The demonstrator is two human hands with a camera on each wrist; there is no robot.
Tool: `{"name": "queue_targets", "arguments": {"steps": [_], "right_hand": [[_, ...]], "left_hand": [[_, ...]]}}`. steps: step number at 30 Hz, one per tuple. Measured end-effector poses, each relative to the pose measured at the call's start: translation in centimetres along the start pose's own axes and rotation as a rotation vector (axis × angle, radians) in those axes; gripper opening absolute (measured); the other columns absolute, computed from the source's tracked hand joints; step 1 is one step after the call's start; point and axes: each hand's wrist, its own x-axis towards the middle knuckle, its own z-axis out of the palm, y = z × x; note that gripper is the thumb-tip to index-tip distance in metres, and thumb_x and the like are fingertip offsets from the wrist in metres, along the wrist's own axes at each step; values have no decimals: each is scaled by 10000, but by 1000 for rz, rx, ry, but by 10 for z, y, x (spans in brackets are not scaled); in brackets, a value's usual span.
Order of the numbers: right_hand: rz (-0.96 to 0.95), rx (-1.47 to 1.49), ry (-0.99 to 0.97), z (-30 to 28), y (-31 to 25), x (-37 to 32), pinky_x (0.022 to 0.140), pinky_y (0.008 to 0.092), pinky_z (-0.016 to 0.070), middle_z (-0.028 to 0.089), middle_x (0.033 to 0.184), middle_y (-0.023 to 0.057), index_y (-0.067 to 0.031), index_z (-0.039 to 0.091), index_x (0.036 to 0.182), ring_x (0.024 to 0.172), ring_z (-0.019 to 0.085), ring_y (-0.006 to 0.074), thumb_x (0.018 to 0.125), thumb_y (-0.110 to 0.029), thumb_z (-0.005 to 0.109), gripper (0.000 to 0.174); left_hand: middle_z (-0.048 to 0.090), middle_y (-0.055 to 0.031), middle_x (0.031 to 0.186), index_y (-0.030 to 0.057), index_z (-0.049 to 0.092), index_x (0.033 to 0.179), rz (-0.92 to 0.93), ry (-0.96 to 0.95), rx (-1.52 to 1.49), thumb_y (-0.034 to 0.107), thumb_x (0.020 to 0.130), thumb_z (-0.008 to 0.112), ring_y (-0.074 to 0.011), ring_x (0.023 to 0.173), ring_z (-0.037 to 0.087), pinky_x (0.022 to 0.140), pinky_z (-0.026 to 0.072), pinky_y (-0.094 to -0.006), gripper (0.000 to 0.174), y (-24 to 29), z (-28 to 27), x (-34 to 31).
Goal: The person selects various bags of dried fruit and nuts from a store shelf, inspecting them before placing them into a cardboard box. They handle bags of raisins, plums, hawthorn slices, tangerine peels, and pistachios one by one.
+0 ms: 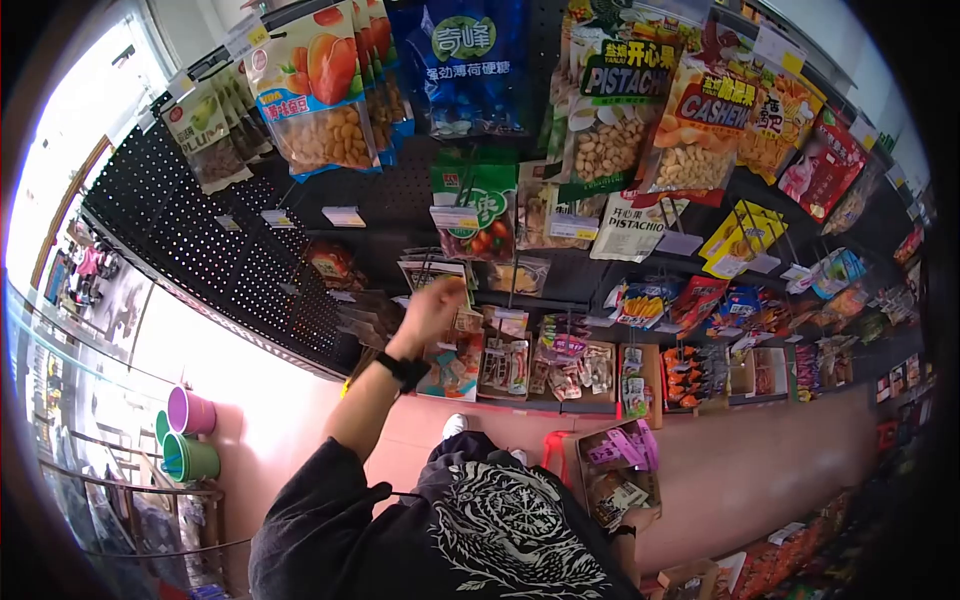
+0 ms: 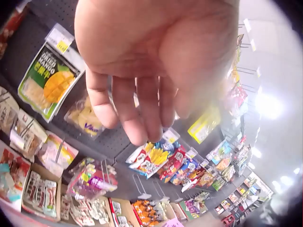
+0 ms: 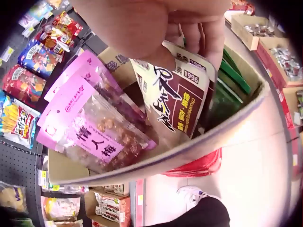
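My left hand [image 1: 435,312] is raised before the lower hanging packets; in the left wrist view the same hand [image 2: 151,52] has its fingers loosely bent, holding nothing. Beyond it hang a green mango packet [image 2: 51,85] and a small packet of pale pieces [image 2: 86,117]. Low on the right, my right hand [image 1: 643,517] is at an open cardboard box [image 3: 227,137]. Seen close, the right hand [image 3: 156,23] pinches a cream-and-brown packet [image 3: 177,94] between thumb and fingers, inside the box. Pink packets [image 3: 90,132] lean beside it, with green ones [image 3: 229,90] on the other side.
A black pegboard shelf [image 1: 240,240] carries nut and dried fruit bags above, with boxes of small snacks [image 1: 505,368] along its bottom. Something red [image 1: 556,452] stands beside the cardboard box. Purple [image 1: 191,411] and green buckets [image 1: 190,457] are at left.
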Motion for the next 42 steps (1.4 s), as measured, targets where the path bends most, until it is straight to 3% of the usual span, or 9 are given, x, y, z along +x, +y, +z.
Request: {"name": "queue_targets", "arguments": {"steps": [3,5,7,12,19,28,34,38,42], "right_hand": [[-537,91,218,9,-24,1,901,427,449,491,1218,261,60,444,1243,1044,553,392,763,22,575,499],[-481,250,48,-6,-76,-23,878,402,464,523,1185,236,55,468,1221,1021,575,363,762,29,570,471],[-405,418,-103,-5,-116,-51,855,377,478,555,1153,210,50,492,1199,998,596,334,761,35,566,445],[-455,561,-275,-11,-204,-139,756,324,508,657,924,130,17,601,1045,845,646,214,786,-22,611,262],[-507,664,-605,47,-214,-183,663,254,506,647,933,91,8,585,1059,835,637,157,833,-64,608,239],[-441,829,-721,52,-253,-262,755,289,515,669,958,118,18,589,1087,848,650,208,872,-104,611,248],[-470,531,-540,9,-251,-283,754,324,502,683,920,144,24,615,1058,826,652,217,860,-171,611,278],[-338,801,-337,49,-186,-272,621,286,505,674,825,61,-6,646,1003,693,632,156,807,-139,641,237],[48,629,-530,23,-137,-261,563,248,497,673,868,50,-13,622,1069,727,635,127,803,-159,640,304]], "left_hand": [[636,-146,940,1,574,1085,62,310,-194,116,834,637,-235,829,638,717,503,-327,283,-10,-10,64],[615,-139,940,1,559,1106,84,381,-268,106,808,659,-259,802,628,692,501,-340,331,-29,-13,95],[616,-151,906,2,574,1047,319,633,118,113,801,675,-253,778,623,679,495,-345,288,-39,-15,123],[616,-140,808,-2,586,985,118,512,-160,140,807,688,-220,678,613,615,479,-336,249,-28,-14,126],[613,-34,766,7,539,933,-1,108,-692,152,914,603,-67,651,551,572,444,-235,159,-35,-28,127],[556,-27,700,22,564,932,108,102,-434,169,848,664,-95,639,495,571,428,-263,197,-55,-42,135],[568,-97,1058,-22,439,1200,192,67,-551,37,907,562,-185,1011,553,841,457,-289,323,-70,-42,85],[574,-38,942,0,576,1011,28,-507,-361,87,894,585,-145,869,555,782,456,-283,146,-81,-41,11],[661,-99,924,30,606,1060,24,-1002,-279,135,858,635,-134,815,615,722,487,-272,230,-148,-8,-47]]}}
